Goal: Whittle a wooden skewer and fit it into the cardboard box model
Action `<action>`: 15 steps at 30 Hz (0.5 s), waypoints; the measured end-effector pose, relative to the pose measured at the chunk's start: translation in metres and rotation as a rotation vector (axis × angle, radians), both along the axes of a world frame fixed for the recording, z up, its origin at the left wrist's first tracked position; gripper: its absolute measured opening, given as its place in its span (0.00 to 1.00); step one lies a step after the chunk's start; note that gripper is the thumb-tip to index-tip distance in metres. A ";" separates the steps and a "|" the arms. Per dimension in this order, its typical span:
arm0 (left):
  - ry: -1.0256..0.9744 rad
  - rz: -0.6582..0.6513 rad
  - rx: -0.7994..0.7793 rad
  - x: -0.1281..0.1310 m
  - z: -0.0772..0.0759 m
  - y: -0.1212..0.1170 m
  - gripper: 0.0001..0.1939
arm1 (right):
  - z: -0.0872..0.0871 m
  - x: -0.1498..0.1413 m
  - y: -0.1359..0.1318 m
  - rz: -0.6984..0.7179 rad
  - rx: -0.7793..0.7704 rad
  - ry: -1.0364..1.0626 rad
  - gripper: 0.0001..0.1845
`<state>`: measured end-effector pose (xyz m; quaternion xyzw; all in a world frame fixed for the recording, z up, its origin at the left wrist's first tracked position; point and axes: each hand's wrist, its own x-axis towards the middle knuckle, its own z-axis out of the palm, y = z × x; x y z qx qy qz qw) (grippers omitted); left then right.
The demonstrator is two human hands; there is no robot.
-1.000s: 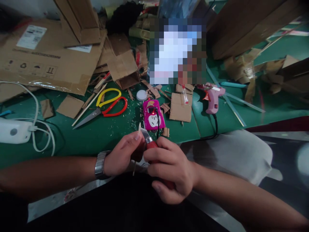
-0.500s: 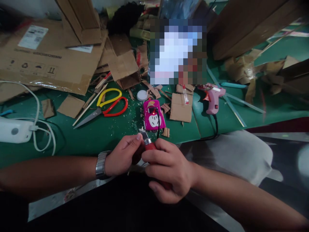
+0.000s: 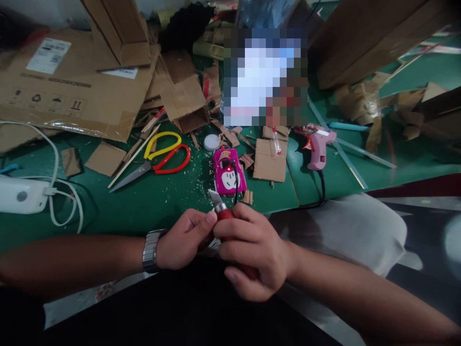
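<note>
My right hand is wrapped round the red handle of a carving knife. Its short slanted blade points away from me, up and to the left. My left hand is closed close beside the knife, thumb near the metal collar. Whatever is pinched in its fingers is hidden from this angle. Just beyond the blade lies a pink power socket with a lit red light and a black cord plugged in. Small pale shavings are scattered on the green table around it.
Scissors with yellow and red handles lie left of the socket, beside a white cap. A pink glue gun and cardboard pieces are to the right. A white power bank-like box with cable sits far left.
The knife has shifted slightly, its blade now rising clear of my left thumb. My left hand has moved a little right and down, against the knife's collar.
</note>
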<state>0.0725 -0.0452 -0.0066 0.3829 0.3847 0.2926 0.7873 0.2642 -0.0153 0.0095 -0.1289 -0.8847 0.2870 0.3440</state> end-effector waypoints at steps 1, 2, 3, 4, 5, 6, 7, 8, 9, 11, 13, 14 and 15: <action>-0.014 0.013 -0.014 0.000 -0.001 0.000 0.33 | -0.001 0.000 0.000 -0.004 -0.016 0.004 0.11; -0.021 0.050 -0.048 0.000 -0.001 0.001 0.32 | -0.002 0.000 0.001 -0.008 -0.027 0.006 0.10; -0.040 0.088 -0.095 0.001 -0.001 0.002 0.31 | -0.003 0.000 0.001 -0.012 -0.033 0.008 0.10; -0.059 0.117 -0.139 0.002 -0.002 0.003 0.29 | -0.003 0.001 0.001 -0.015 -0.035 0.010 0.10; -0.075 0.141 -0.181 0.003 -0.002 0.004 0.27 | -0.003 0.001 0.001 -0.019 -0.039 0.013 0.10; -0.090 0.155 -0.216 0.003 -0.002 0.005 0.25 | -0.003 0.001 0.000 -0.023 -0.042 0.015 0.09; -0.099 0.164 -0.241 0.004 -0.002 0.006 0.22 | -0.003 0.001 0.000 -0.029 -0.045 0.016 0.09; -0.103 0.176 -0.258 0.005 -0.002 0.006 0.20 | -0.003 0.001 0.000 -0.032 -0.047 0.016 0.10; -0.106 0.194 -0.273 0.006 -0.001 0.007 0.18 | -0.003 0.001 0.000 -0.035 -0.048 0.014 0.10; -0.108 0.232 -0.288 0.007 0.000 0.007 0.16 | -0.003 0.001 0.000 -0.033 -0.048 0.011 0.10; -0.101 0.250 -0.286 0.008 0.001 0.007 0.16 | -0.003 0.000 0.000 -0.025 -0.051 0.011 0.10; -0.095 0.247 -0.287 0.008 0.002 0.007 0.16 | -0.003 0.000 0.000 -0.018 -0.053 0.010 0.10; -0.090 0.239 -0.290 0.008 0.002 0.007 0.16 | -0.003 0.000 0.000 -0.013 -0.057 0.009 0.10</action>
